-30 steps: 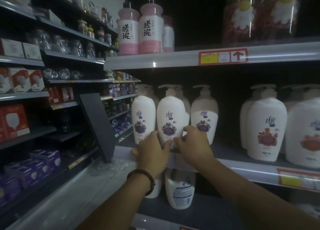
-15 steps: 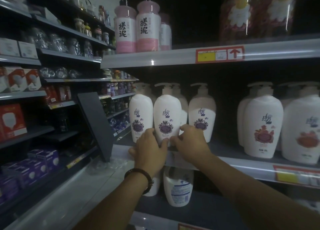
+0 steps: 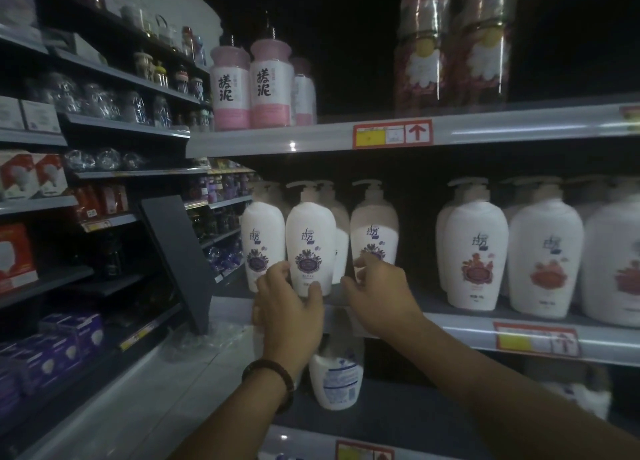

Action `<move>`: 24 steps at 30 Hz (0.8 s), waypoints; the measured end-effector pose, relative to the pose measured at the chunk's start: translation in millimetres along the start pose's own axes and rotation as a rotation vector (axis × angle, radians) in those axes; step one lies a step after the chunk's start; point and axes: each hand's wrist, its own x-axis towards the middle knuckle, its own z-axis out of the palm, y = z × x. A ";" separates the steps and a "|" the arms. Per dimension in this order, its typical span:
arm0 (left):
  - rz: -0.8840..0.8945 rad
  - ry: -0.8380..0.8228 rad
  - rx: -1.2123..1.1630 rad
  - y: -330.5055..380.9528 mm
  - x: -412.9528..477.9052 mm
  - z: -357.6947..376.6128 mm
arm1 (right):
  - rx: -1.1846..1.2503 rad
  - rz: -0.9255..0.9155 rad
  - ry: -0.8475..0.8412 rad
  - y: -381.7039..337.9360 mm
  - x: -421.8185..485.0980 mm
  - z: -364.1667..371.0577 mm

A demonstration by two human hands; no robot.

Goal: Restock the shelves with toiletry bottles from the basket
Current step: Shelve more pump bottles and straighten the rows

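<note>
Clasped round the foot of a white plastic pump bottle with a purple flower label (image 3: pixel 310 248), the left hand (image 3: pixel 289 312) has its fingers on the bottle's nine o'clock side and its thumb on the three o'clock side, a narrow hold that takes in this one bottle alone. A dark beaded bracelet (image 3: pixel 268 376) sits on that wrist. The held bottle stands upright at the front edge of the grey metal shelf (image 3: pixel 464 335), with a matching white pump bottle (image 3: pixel 261 241) just beside it at nine o'clock.

At its twelve o'clock, on the shelf above, stand pink-and-white bottles with black characters (image 3: pixel 270 85). At its six o'clock, one shelf down, is a white bottle with a blue label (image 3: pixel 337 380).

At three o'clock the right hand (image 3: pixel 379 288) is apart from the held bottle, thumb stretched toward it. Its fingers are curled, with the tips against the lower front of a third purple-labelled pump bottle (image 3: pixel 374 227). From where I stand I cannot tell whether they grip it or only touch it.

Farther toward three o'clock, across a gap, stand white pump bottles with red flower labels (image 3: pixel 476 251). A red-and-yellow price tag (image 3: pixel 536 338) is on the shelf lip at their six o'clock.
</note>
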 end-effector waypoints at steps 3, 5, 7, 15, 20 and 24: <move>-0.035 -0.070 -0.093 12.8 -11.3 0.2 | 0.016 0.016 -0.007 -1.3 -10.7 -12.5; -0.046 -0.124 -0.137 20.5 -22.1 0.3 | 0.030 0.019 -0.022 0.1 -20.8 -21.0; -0.058 -0.172 -0.165 28.4 -35.8 -0.8 | 0.030 0.016 -0.035 3.1 -32.8 -31.0; -0.107 -0.283 -0.275 50.5 -98.2 -1.3 | 0.024 -0.010 -0.035 16.4 -88.7 -72.4; -0.136 -0.361 -0.337 71.3 -140.2 -8.9 | 0.089 0.022 -0.058 33.6 -131.8 -91.1; -0.189 -0.428 -0.384 84.3 -175.6 -12.4 | 0.141 0.068 -0.020 46.2 -166.6 -105.7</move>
